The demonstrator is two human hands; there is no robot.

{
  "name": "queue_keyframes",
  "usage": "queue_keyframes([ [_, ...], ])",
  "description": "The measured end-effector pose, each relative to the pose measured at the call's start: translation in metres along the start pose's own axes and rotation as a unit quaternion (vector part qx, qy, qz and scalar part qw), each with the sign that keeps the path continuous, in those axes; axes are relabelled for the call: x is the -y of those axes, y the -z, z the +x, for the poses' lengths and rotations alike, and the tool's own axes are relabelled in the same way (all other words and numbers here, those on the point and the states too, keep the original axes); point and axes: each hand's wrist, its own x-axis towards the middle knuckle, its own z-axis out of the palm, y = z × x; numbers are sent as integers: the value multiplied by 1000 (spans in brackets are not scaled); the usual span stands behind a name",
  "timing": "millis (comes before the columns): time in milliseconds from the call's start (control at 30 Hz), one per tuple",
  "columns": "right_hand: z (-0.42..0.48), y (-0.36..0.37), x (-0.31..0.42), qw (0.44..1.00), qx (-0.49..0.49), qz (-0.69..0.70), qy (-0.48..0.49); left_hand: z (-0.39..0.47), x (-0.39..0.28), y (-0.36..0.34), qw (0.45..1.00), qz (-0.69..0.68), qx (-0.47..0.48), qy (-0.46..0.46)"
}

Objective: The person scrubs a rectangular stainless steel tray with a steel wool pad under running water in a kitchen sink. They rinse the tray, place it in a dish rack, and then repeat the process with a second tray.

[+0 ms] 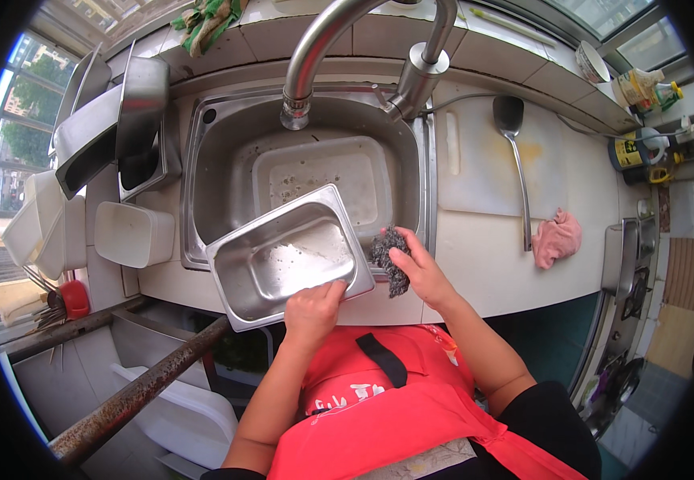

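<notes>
My left hand grips the near rim of a rectangular stainless steel food pan. The pan is tilted over the front edge of the sink, its inside facing up and wet with drops. In my right hand is a steel wool scourer, held just right of the pan's corner. Below the pan, a translucent plastic tub lies in the sink with bubbly water in it. The faucet hangs above the basin, and no stream shows from its spout.
Steel pans lean stacked left of the sink, beside white plastic containers. On the right counter lie a white cutting board, a metal spatula and a pink cloth. A rusty pipe runs at lower left. Bottles stand far right.
</notes>
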Motion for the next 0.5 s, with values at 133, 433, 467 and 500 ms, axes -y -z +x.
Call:
queue_keyframes([
  [133, -15, -17, 6, 994, 49, -93, -1, 2, 1, 0, 1000, -8, -12, -17],
  [433, 60, 5, 6, 995, 27, -100, 9, -22, 9, -5, 983, 6, 59, -176],
  [467, 61, 11, 9, 988, 74, -138, -18, -25, 12, -2, 981, 15, 96, -168],
  [500, 60, 14, 12, 976, 120, -177, -45, -26, 16, -2, 981, 18, 100, -167],
])
